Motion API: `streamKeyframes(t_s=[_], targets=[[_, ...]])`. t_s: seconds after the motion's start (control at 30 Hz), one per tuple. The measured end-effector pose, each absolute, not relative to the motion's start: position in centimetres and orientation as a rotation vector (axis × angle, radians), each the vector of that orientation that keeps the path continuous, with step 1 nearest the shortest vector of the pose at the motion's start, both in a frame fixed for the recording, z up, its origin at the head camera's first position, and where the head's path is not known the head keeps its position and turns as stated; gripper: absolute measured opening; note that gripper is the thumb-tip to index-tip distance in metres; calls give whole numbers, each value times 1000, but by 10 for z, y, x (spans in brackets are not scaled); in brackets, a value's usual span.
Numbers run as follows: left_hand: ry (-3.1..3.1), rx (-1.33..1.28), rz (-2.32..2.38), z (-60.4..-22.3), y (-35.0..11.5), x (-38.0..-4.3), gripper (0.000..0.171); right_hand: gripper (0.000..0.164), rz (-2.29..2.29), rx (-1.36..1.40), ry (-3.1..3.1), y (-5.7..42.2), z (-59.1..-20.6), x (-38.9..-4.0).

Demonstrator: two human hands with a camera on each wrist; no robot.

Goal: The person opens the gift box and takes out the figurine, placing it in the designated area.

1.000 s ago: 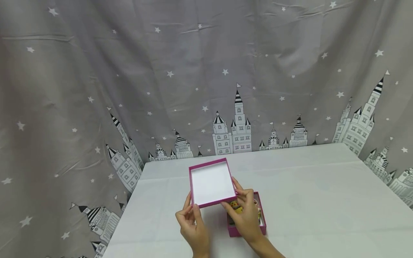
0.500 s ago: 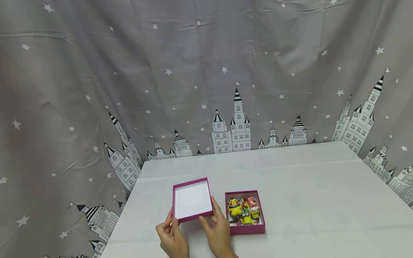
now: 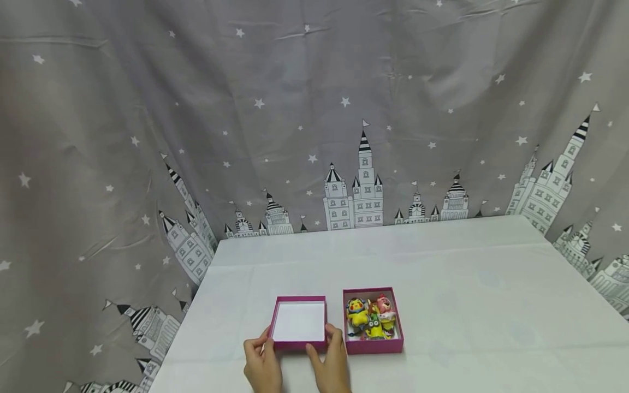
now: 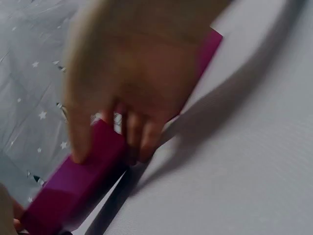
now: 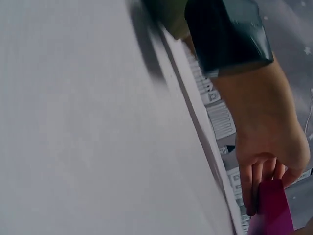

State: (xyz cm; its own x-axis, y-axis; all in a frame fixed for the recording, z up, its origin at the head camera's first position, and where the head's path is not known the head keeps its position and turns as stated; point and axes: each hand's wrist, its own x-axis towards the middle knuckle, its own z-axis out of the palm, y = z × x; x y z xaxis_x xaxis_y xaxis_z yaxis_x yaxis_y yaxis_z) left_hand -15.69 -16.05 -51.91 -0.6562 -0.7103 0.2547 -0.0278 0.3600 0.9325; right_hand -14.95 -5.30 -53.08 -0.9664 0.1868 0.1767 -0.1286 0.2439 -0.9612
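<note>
A magenta box lid (image 3: 298,322) lies with its white inside facing up, close over the table in the head view. My left hand (image 3: 263,364) grips its near left corner, the thumb on the front wall. At the near right corner my right hand (image 3: 331,361) holds it in the same way. The left wrist view shows the lid's side wall (image 4: 73,191) between thumb and fingers, with a shadow on the cloth. Just right of the lid stands the matching magenta box (image 3: 375,346), uncovered. Inside it are several small figures, among them a yellow one (image 3: 357,316) and a pink one (image 3: 384,304).
A white cloth (image 3: 457,289) covers the table. Behind it hangs a grey curtain (image 3: 275,82) printed with stars and castles. The box's left wall is close to my right hand. A dark band (image 5: 227,36) is around a forearm in the right wrist view.
Both hands have carried the lid left and down from in front of the box to beside it. It has turned squarer to the table's near edge, and the figures are now uncovered to view.
</note>
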Motion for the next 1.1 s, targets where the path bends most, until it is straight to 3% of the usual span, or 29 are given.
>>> streamKeyframes(t_s=[0.63,1.1], targets=[[-2199,704,-1330,-527,-166,-157,21,50,1571,-41,-2422,-51,-545,-149],[-2243,609,-1318,-527,-168,-155,24,77,1476,21,-2518,-54,-543,-140]])
